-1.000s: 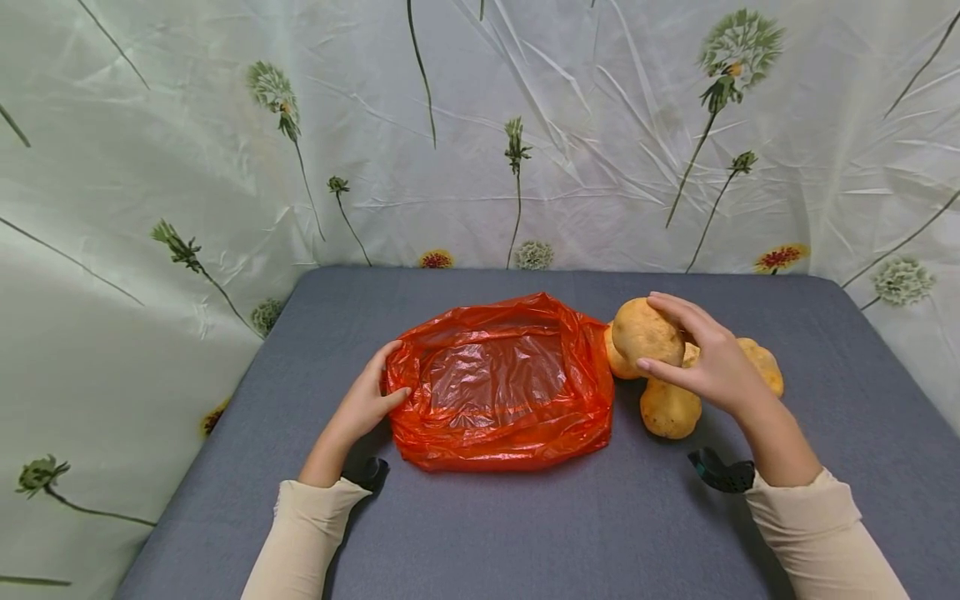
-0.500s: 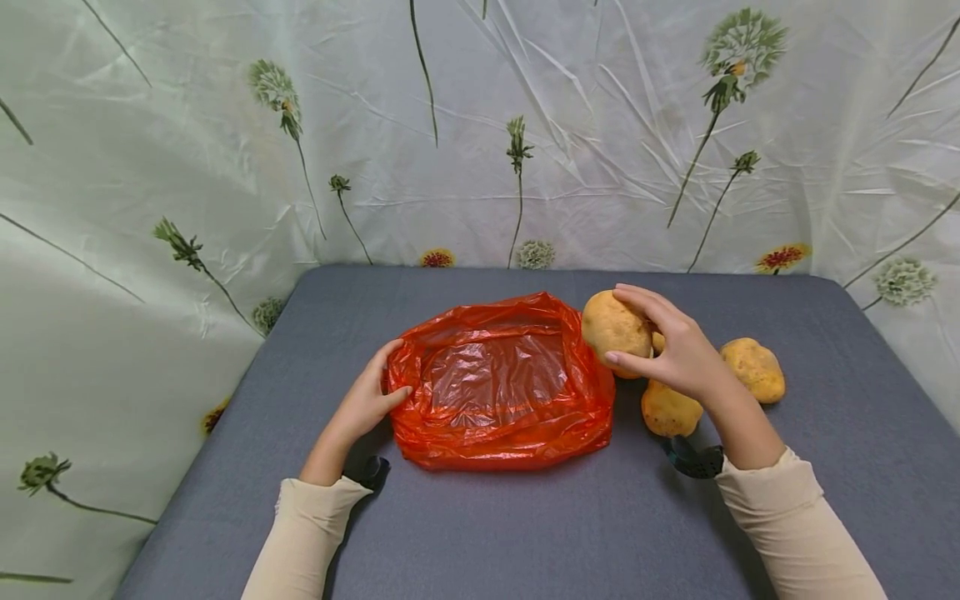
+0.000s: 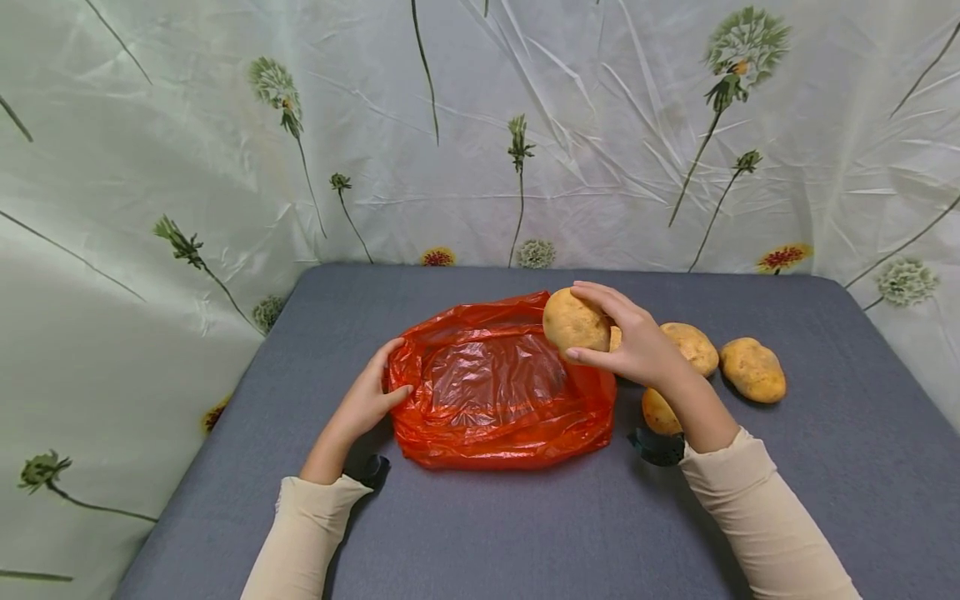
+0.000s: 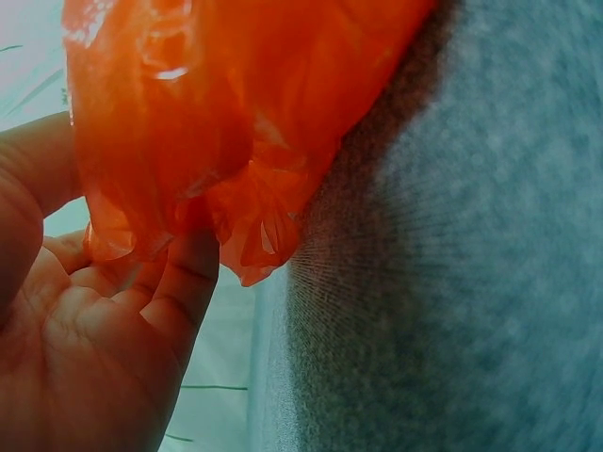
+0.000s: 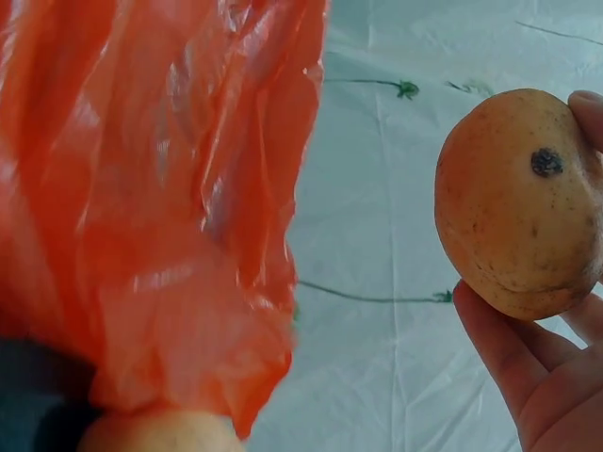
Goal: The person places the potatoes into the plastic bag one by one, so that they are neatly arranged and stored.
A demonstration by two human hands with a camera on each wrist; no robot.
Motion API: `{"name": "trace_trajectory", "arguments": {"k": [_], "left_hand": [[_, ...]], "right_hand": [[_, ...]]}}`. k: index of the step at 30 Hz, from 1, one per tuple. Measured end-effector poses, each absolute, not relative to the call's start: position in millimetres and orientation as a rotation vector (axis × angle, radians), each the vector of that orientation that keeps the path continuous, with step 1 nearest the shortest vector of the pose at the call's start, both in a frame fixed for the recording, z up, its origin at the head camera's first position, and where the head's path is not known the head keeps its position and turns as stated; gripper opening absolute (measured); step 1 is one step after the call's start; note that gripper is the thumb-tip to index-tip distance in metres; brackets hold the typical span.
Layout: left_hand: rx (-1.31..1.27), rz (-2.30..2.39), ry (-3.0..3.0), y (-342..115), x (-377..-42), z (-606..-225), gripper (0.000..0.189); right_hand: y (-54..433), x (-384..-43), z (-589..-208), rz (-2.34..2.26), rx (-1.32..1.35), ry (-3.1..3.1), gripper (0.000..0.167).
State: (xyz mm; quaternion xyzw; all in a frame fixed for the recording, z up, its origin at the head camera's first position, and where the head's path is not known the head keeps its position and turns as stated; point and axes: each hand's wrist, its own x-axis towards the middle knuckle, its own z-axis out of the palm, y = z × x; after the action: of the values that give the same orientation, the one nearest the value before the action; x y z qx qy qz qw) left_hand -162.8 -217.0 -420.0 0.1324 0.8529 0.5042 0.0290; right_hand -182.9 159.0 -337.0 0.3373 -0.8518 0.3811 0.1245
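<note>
A red plastic bag (image 3: 480,446) lies with its mouth spread wide in the head view, its inside facing up. My left hand (image 3: 369,396) holds the bag's left rim between thumb and fingers; in the left wrist view the fingers (image 4: 184,282) go behind the hanging plastic. In my right hand (image 3: 633,342) is a potato (image 3: 573,323), gripped between thumb and fingers and raised over the bag's right rim. A dark spot marks this potato (image 5: 518,202) in the right wrist view, where it stands apart from the red plastic.
Right of the bag several more potatoes lie on the grey table (image 3: 525,533), among them one at the far right (image 3: 753,369) and one behind the wrist (image 3: 688,346). A flowered cloth (image 3: 465,192) hangs behind the table.
My right hand has carried the potato leftward from above the other potatoes to the bag's right rim, uncovering potatoes behind it. The left hand and bag have stayed in place.
</note>
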Motion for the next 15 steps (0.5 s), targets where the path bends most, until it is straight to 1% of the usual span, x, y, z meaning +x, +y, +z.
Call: {"name": "trace_trajectory", "arguments": {"k": [15], "left_hand": [[0.408,1.564,2.628,-217,-163,-420,0.071]], "right_hand": [[119,-201,-347,1.189,1.075,-2.481,0.071]]}}
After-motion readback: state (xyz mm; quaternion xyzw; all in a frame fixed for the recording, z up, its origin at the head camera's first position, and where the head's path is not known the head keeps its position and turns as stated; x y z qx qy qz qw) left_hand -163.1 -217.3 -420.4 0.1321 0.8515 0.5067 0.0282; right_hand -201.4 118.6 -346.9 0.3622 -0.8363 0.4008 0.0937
